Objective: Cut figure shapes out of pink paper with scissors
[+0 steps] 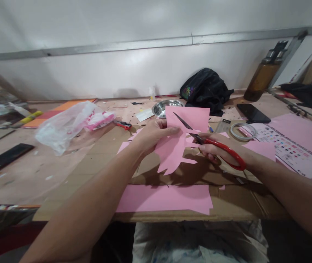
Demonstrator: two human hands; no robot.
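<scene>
- Your left hand (153,135) pinches the pink paper (181,140) at its left edge and holds it up over the middle of the desk (62,168).
- Your right hand (216,149) is closed around the red handles of the scissors (213,144).
- The scissor blades are open and point far and left, across the pink paper.
- Your two hands are close together, with the paper between them.
- A bigger pink sheet (166,199) lies flat near you, by the near edge of the desk.
- A clear plastic bag (68,126) sits to the left.
- A small metal bowl (162,107) and a black bag (205,89) sit on the far side.
- A black phone (253,114) and a ring of tape (243,131) lie to the right.
- A brown bottle (262,78) stands far right, by the wall.
- More pink paper with a chart of colour dots (289,148) lies on the right.
</scene>
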